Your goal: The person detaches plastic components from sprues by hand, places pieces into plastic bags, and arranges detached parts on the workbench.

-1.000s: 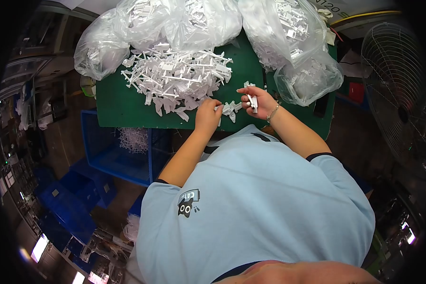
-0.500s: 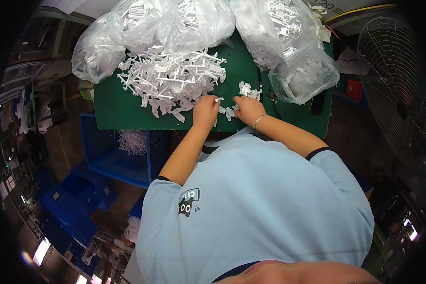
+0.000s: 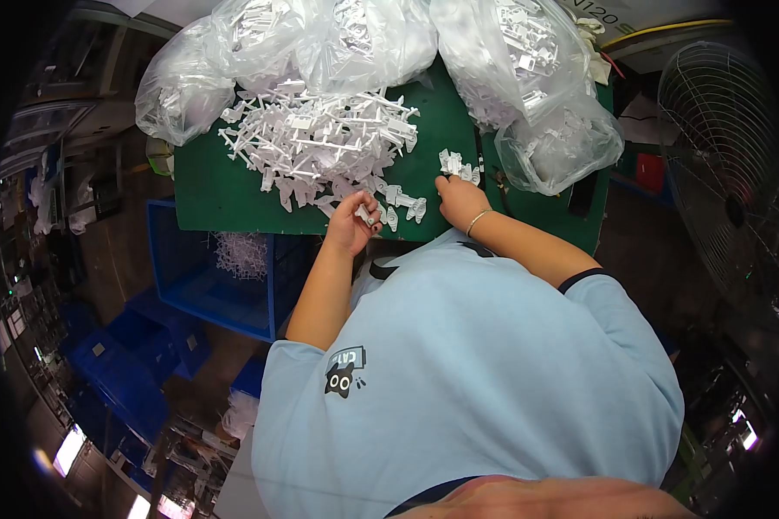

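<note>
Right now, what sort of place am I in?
Probably a factory workshop: white plastic parts heaped on a green worktable, clear plastic bags holding more, and a large caged fan alongside.

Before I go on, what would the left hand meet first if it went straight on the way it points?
The left hand would likely meet the near edge of the loose pile of white plastic parts first, though this single view leaves the height and gap unclear.
</note>
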`<state>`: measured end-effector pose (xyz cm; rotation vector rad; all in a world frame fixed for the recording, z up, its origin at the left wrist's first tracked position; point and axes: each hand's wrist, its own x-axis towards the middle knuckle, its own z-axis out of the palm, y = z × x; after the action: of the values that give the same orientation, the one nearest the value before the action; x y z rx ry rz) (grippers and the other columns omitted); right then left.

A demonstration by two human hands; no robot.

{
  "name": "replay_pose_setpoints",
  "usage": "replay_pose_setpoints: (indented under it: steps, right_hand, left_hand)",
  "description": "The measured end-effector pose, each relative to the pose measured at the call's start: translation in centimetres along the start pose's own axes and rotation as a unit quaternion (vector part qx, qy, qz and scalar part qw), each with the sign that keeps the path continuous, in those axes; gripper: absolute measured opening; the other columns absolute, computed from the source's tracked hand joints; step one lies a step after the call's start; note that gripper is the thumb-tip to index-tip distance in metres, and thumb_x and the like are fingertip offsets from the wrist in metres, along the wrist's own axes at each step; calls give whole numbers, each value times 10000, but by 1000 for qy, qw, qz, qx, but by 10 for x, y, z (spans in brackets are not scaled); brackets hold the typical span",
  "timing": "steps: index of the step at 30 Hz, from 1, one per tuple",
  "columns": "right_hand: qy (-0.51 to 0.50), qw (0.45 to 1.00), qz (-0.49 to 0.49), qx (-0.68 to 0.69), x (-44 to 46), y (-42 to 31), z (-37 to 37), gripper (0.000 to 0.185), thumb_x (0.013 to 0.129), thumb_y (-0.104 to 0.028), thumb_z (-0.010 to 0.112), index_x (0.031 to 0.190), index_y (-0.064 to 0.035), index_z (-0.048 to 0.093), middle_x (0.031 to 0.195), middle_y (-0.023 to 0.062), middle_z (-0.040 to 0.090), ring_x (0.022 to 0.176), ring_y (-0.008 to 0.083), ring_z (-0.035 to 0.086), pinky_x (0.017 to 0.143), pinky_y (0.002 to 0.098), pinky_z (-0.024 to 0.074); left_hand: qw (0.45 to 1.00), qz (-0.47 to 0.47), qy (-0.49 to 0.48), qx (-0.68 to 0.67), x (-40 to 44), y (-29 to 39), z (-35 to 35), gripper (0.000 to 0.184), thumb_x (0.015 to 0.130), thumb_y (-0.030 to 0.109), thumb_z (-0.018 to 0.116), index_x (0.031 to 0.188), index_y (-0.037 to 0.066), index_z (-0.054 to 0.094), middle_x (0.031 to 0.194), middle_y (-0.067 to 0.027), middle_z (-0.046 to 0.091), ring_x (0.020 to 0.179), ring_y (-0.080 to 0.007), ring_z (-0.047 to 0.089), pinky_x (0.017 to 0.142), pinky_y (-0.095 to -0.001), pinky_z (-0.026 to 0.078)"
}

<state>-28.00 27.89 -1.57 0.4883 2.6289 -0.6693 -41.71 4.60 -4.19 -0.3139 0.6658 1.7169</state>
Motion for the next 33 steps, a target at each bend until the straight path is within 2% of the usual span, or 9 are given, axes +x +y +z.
replay_pose_setpoints:
  steps: [4,10,16,19,20,22,24,26,33]
  right_hand:
    - [59,989,-80,111,-8,-16,-15,233,766,-99,619,986,-47,565,883,185,626,828,363,640,719,457,525]
    - [-30,925,-221,306,-13,-55,-46,249,772,-201,667,961,-54,595,883,134,642,803,310,638,700,410,514]
    - [72,979,-82,169,16,-41,-9,269,772,-240,715,932,-56,601,859,120,611,788,305,626,708,410,508]
    - [52,991,-106,70,22,-48,7,269,740,-194,725,920,-56,582,912,152,591,831,347,632,723,442,523]
    - [51,990,-108,70,23,-50,9,269,740,-194,725,920,-56,582,912,152,591,831,347,632,723,442,523]
    - [23,996,-83,38,25,-53,17,266,766,-143,684,987,-55,566,934,166,597,867,357,644,723,442,538]
    - [18,997,-72,38,27,-52,19,263,765,-116,673,994,-54,560,939,169,598,864,364,644,719,446,539]
    - [14,998,-57,37,26,-46,20,263,764,-89,662,1001,-54,555,944,172,599,861,371,645,714,449,540]
    - [67,985,-51,148,13,-25,6,238,739,-77,646,966,-42,583,867,171,628,802,337,641,699,425,520]
  left_hand:
    - [997,-47,60,28,5,-12,8,332,943,399,484,1002,94,601,877,-7,584,735,-164,541,641,-325,449]
    - [994,-77,61,-52,6,-52,37,455,953,485,448,1187,120,586,1166,-64,609,966,-212,626,708,-357,483]
    - [994,-29,104,33,-2,-40,9,156,899,302,610,902,146,610,818,11,595,684,-134,530,557,-320,418]
    - [835,100,248,481,7,-36,3,205,848,264,677,922,73,656,804,-42,628,709,-193,587,597,-345,468]
    - [835,100,250,480,11,-38,3,205,848,264,677,922,73,656,804,-42,628,709,-193,587,597,-345,468]
    - [585,233,291,720,12,-35,29,231,820,232,682,935,32,667,859,-128,657,763,-288,623,665,-385,501]
    - [566,239,282,736,20,-37,41,244,784,203,694,954,35,649,899,-171,642,803,-348,625,698,-408,511]
    - [452,262,261,812,33,-43,37,291,768,196,708,1007,54,623,906,-143,625,811,-335,630,693,-413,522]
    - [416,233,237,847,41,-46,42,274,757,188,723,922,73,538,960,-116,557,796,-313,628,637,-408,533]
